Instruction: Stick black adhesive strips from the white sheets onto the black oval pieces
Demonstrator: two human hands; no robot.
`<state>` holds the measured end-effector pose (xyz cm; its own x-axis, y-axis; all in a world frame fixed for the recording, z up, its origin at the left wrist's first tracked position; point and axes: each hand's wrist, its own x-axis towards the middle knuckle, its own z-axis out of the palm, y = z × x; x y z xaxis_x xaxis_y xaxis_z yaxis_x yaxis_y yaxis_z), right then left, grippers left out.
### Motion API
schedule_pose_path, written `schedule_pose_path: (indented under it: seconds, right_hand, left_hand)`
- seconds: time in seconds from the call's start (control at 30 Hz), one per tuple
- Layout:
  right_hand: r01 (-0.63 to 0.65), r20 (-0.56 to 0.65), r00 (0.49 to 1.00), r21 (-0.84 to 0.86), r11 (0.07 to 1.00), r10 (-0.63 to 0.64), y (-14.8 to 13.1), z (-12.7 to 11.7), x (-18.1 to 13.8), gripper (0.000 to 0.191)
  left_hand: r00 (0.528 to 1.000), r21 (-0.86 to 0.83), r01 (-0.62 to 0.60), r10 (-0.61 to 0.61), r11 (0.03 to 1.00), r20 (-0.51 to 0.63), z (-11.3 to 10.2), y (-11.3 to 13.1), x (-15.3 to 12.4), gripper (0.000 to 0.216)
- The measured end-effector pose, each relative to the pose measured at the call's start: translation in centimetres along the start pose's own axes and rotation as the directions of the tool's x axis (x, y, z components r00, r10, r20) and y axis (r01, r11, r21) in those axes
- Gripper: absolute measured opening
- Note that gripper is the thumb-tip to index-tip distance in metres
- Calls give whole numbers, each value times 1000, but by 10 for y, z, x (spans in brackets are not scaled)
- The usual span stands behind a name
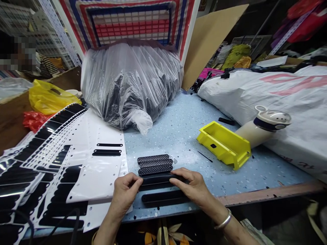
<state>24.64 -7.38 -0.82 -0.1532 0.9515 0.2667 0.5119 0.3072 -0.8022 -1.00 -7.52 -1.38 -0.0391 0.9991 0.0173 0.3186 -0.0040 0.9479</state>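
A long black strip with rounded ends (156, 179) lies across the near part of the table, gripped at both ends. My left hand (126, 189) pinches its left end between thumb and finger. At the other end, my right hand (190, 185) closes thumb and fingers on it. Just beyond lie several dark strips with a mesh pattern (155, 164), side by side. Nearer to me is another smooth black strip (163, 197), flat on the table. Left of my hands, white backing sheets (102, 177) carry a few black stickers (106, 152) of similar long shape.
A clear plastic bag of dark items (133, 85) stands at the back. On the right are a yellow bin (224, 143), a tumbler (265, 124) lying tilted and a large white sack (288, 98). More black sticker sheets (51, 136) fan out at left, near a yellow bag (51, 97).
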Motion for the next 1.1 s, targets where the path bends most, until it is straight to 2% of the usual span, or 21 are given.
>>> schedule_pose_path:
  seconds: [0.1, 0.17, 0.27, 0.37, 0.5, 0.57, 0.7, 0.93, 1.1]
  right_hand:
    - [-20, -101, 995, -108, 994, 9, 4, -5, -6, 25]
    - [-43, -124, 992, -183, 982, 20, 4, -6, -9, 31]
    - [-59, -89, 996, -359, 932, 29, -2, -3, -8, 39]
    - [-101, -56, 995, -550, 829, 84, -13, 7, 0, 41]
    - [-167, -48, 982, -669, 724, 183, -27, 20, 11, 43]
    - [-215, -73, 972, -669, 711, 225, -30, 24, 14, 44]
    - [-292, -119, 954, -583, 758, 276, -25, 27, 14, 43]
    - [-268, -107, 963, -471, 841, 247, 3, 20, 7, 54]
    - [-239, -135, 970, -427, 872, 200, 11, 19, 8, 66]
  left_hand:
    - [1000, 15, -14, 14, 1000, -14, 1, 1, -1, 27]
    - [999, 26, -36, 36, 999, -13, 2, 3, -1, 26]
    - [998, 26, -49, 49, 998, 26, 2, 6, -2, 26]
    - [996, 36, -42, 39, 998, 77, 1, 6, -2, 25]
    - [991, 56, -40, 33, 998, 126, 0, 6, -1, 26]
    - [989, 49, -36, 28, 998, 147, 0, 6, 0, 27]
    - [987, 14, -14, 11, 1000, 159, 0, 4, 2, 27]
    - [989, -25, -18, 22, 1000, 144, 1, 0, 2, 28]
    - [986, 28, -35, 30, 999, 164, -2, 3, 5, 27]
